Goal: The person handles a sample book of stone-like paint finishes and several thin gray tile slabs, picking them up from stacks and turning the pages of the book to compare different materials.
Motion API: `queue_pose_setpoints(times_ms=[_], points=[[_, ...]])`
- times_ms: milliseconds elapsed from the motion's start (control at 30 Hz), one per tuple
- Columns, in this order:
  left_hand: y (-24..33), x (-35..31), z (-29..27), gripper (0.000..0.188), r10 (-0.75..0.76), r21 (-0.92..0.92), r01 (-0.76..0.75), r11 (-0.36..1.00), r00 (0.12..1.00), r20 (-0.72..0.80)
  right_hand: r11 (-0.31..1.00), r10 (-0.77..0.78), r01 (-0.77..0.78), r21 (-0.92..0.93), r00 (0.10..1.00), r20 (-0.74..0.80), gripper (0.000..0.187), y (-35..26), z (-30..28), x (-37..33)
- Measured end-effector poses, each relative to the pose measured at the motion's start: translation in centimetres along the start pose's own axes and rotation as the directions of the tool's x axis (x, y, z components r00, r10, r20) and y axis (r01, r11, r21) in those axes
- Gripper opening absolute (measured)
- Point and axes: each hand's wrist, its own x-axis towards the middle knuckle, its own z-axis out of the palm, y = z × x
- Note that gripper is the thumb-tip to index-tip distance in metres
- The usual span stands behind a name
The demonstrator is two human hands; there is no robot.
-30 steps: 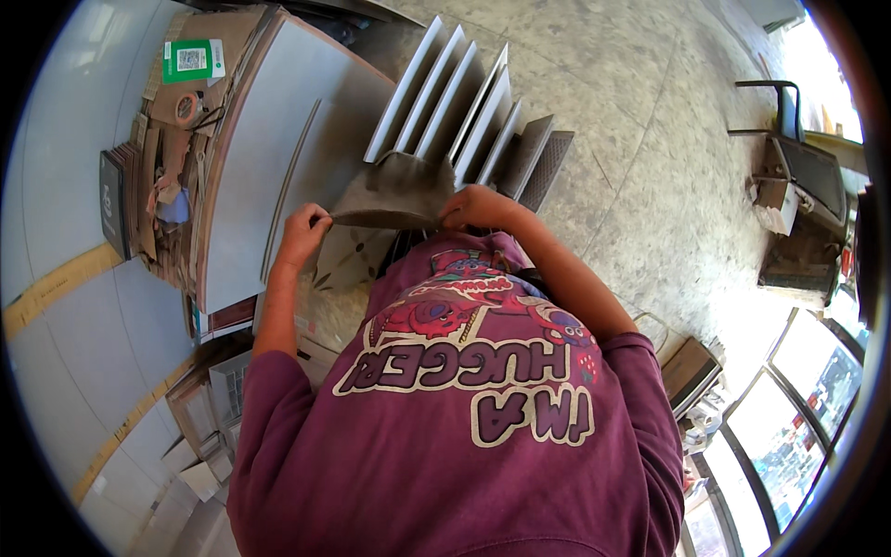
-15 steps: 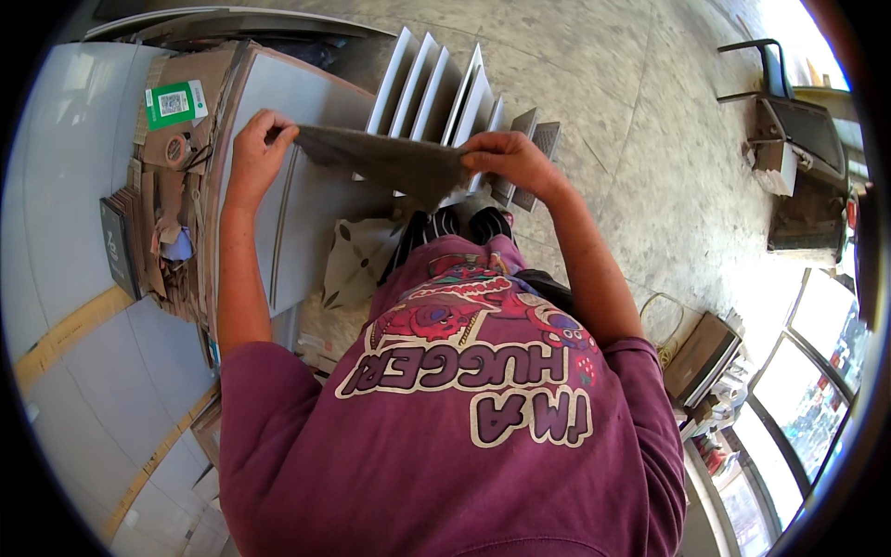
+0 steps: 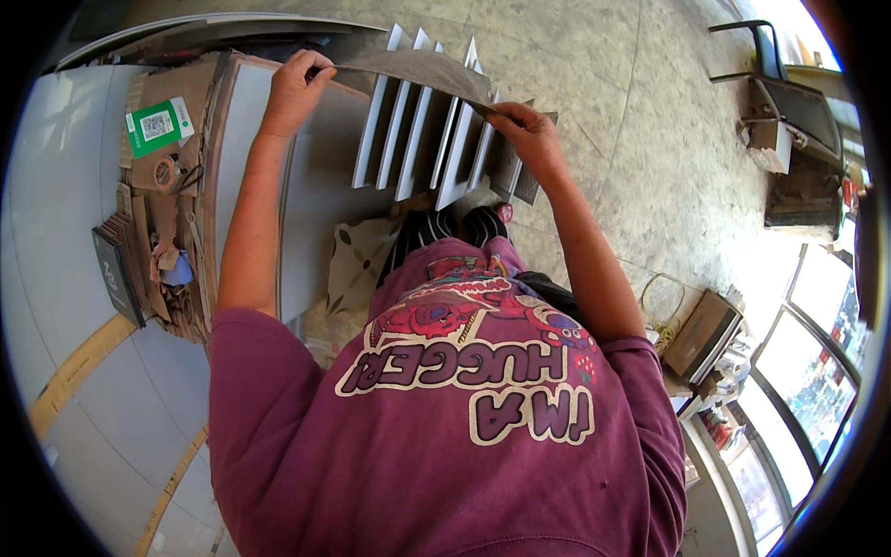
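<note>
A dark grey-brown cloth (image 3: pixel 418 70) is stretched between my two hands, above a row of upright panels. My left hand (image 3: pixel 299 91) pinches its left corner, fingers closed. At the right end, my right hand (image 3: pixel 527 135) grips the other corner between thumb and fingers. Beneath the cloth, several thin white-edged panels (image 3: pixel 415 139) stand on edge side by side, with gaps between them. Darker textured panels (image 3: pixel 525 179) stand at the right end of that row. The cloth bows upward in the middle and hides part of the panels' upper edges.
On my left, large grey slabs (image 3: pixel 311 176) lean beside a stack of torn cardboard (image 3: pixel 172 237). A green card (image 3: pixel 160 127) and a tape roll (image 3: pixel 168 173) lie there. A patterned tile (image 3: pixel 360 265) stands near my feet. To the far right is a chair (image 3: pixel 766 51).
Both hands have moved away from my body, carrying the cloth farther forward. The cloth, sagging before, now billows upward, and more of the panels shows below it.
</note>
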Motion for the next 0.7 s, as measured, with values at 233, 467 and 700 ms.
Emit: queue_pose_setpoints(times_ms=[233,467,700], points=[[-7.7,-8.8,6.5,0.009,-0.181,0.024,0.179,0.984,0.98,0.083,0.902,0.156,-0.072,-0.426,0.974,0.166,0.025,8.4,2.3,-2.0],[-8.0,-23.0,9.3,0.009,-0.327,0.085,0.316,0.945,0.898,0.296,0.816,0.44,-0.048,-0.575,0.698,0.565,0.025,12.0,3.0,-4.6],[-4.0,-31.7,9.3,0.009,-0.444,0.123,0.463,0.878,0.691,0.571,0.785,0.575,-0.092,-0.613,0.478,0.664,0.026,9.6,3.7,-5.4]])
